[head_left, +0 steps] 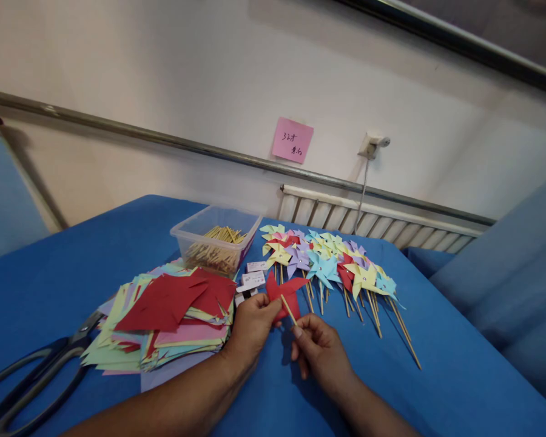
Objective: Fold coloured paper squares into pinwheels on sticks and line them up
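Observation:
A red paper pinwheel (287, 291) is pinched between the thumb and fingers of my left hand (255, 321), its back turned toward me. Across that back lies a thin wooden stick (288, 308), its lower end gripped by the thumb and fingers of my right hand (316, 346). The stick's upper end rests at the pinwheel's middle; whether it is fastened there I cannot tell. Just behind my left hand sit small white boxes (253, 279), partly covered by it. To the left is a pile of cut paper squares (182, 328), red ones on top.
Finished pinwheels (323, 267) in several colours lie at the back right, sticks pointing toward me. A clear plastic box (209, 220) of wooden sticks (222, 237) stands behind the paper. Large scissors (50, 364) lie at the left on the blue cloth (437, 364). A radiator (391, 227) is behind.

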`<state>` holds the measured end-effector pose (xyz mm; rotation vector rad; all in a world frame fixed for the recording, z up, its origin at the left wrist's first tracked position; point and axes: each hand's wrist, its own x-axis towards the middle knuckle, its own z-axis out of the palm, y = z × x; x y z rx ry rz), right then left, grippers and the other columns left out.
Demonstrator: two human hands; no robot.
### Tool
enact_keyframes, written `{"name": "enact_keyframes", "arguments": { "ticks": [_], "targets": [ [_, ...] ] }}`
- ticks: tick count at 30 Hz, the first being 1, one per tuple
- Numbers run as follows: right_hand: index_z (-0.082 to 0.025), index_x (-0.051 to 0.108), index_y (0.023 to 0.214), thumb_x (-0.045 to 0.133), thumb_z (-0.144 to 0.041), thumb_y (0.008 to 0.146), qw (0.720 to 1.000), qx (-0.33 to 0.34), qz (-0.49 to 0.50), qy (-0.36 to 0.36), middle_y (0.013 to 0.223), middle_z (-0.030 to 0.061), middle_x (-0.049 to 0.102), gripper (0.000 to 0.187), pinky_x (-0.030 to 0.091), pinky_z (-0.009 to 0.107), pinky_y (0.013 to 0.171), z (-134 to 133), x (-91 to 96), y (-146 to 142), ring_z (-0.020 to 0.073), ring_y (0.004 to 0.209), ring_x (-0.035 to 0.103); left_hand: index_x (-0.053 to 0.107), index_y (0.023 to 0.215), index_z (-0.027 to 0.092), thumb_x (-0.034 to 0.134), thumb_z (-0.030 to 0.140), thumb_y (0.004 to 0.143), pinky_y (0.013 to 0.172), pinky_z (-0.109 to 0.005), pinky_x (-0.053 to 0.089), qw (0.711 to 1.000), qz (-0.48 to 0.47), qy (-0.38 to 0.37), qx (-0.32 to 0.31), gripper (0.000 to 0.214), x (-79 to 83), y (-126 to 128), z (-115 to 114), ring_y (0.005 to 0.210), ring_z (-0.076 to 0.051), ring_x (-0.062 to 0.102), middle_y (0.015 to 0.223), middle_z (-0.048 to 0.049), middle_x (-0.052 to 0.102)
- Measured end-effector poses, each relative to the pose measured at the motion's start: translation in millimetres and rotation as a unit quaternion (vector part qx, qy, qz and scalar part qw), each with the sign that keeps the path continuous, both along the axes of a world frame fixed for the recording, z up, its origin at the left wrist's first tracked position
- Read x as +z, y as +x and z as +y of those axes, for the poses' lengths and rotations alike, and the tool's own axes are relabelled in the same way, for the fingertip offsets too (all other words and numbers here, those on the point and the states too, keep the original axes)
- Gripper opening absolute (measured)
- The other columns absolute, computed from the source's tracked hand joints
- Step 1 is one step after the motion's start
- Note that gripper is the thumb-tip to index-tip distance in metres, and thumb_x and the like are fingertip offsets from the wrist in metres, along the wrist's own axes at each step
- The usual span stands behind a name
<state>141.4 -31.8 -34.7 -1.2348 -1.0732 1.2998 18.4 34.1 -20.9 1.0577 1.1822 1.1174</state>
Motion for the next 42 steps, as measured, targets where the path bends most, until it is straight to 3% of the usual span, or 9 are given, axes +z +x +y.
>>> {"name": "enact_keyframes", "arguments": {
  "ticks": [42],
  "targets": [
    [-0.018,0.047,0.077,0.059,-0.060,0.072,1.000,0.012,0.008,-0.013,0.051,-0.0046,0.059,0.044,0.021,0.015,0.028,-1.7,2.7,1.5,0.0046,0.026,0.040,0.053,0.052,0.017,0.068,0.041,0.061,0.044,-0.021,0.036,1.000,-0.001,0.010,-0.012,0.030,2.0,-0.9,-2.2,0.042,-0.010,0.046,0.045,0.0041,0.052]
  ]
}}
